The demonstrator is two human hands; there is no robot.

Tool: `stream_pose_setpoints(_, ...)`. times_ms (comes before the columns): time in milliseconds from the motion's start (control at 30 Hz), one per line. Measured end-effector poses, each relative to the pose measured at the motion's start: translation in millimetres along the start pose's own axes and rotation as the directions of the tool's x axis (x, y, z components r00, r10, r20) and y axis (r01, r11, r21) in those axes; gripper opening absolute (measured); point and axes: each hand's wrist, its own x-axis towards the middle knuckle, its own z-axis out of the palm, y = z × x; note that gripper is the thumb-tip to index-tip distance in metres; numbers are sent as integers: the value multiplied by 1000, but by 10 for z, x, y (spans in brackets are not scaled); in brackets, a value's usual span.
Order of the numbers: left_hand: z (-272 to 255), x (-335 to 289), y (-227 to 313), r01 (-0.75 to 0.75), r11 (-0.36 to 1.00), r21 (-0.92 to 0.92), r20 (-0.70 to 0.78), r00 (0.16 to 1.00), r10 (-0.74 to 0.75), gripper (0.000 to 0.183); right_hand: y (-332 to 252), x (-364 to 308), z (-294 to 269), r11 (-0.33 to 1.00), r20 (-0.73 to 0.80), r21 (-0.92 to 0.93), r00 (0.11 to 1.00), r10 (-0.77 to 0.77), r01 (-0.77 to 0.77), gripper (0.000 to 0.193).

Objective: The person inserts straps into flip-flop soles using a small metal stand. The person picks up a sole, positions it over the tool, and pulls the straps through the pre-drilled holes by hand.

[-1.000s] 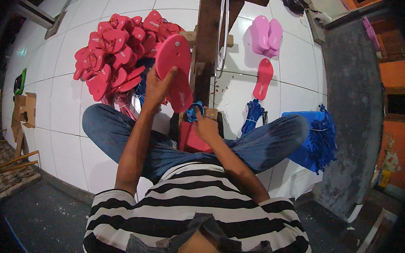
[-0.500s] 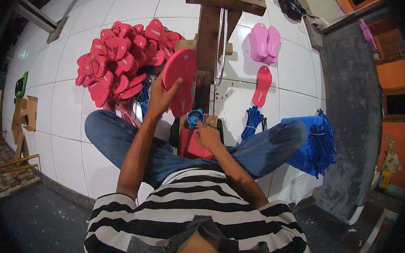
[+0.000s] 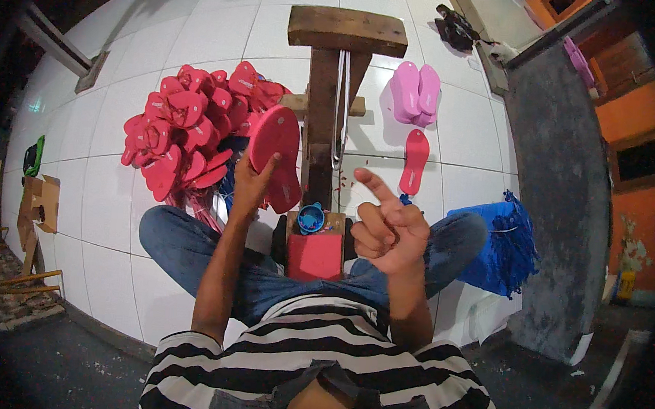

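My left hand [image 3: 252, 183] is closed around the edge of a red flip-flop sole [image 3: 286, 176], held upright with its thumb on the near face. My right hand [image 3: 392, 235] is raised above my right knee, index finger stretched out and the other fingers curled; nothing shows in it. Between the two hands, a small round blue bowl [image 3: 321, 229] with blue bits inside rests on the wooden bench end [image 3: 335, 221]. A red pad [image 3: 314, 255] lies in front of the bowl, between my legs.
A wooden post with a crosspiece [image 3: 348, 30] stands ahead, white loops hanging from it. Left is a heap of red flip-flop soles [image 3: 187, 110]. Right are pink soles [image 3: 415, 90], a single red sole [image 3: 415, 161] and bundled blue straps [image 3: 516, 246].
My right hand has left the blue bowl, rising to the right with its index finger out. My left hand still holds the red sole; the view has shifted slightly.
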Motion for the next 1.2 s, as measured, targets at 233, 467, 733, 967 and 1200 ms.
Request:
stream_pose_setpoints(233, 52, 34, -202, -33, 986, -165, 56, 998, 43, 37, -116, 430, 325, 56, 179, -971, 864, -470, 232, 57)
stream_pose_setpoints(467, 29, 29, -158, -61, 998, 11, 88, 994, 60, 39, 53, 527, 533, -728, 496, -685, 714, -493, -27, 51)
stream_pose_setpoints(733, -5, 21, -167, -75, 997, -4, 111, 991, 75, 40, 53, 612, 102, -558, 450, -825, 701, -554, 89, 45)
stream_pose_setpoints(967, -30, 71, -68, -59, 993, 98, -57, 996, 65, 36, 857, 259, -1820, -485, -85, -820, 901, -425, -306, 39)
stream_pose_setpoints(1200, 36, 83, -147, -198, 975, 101, 26, 980, 196, 35, 1474, -33, -2433, -753, -458, -526, 877, -142, -396, 55)
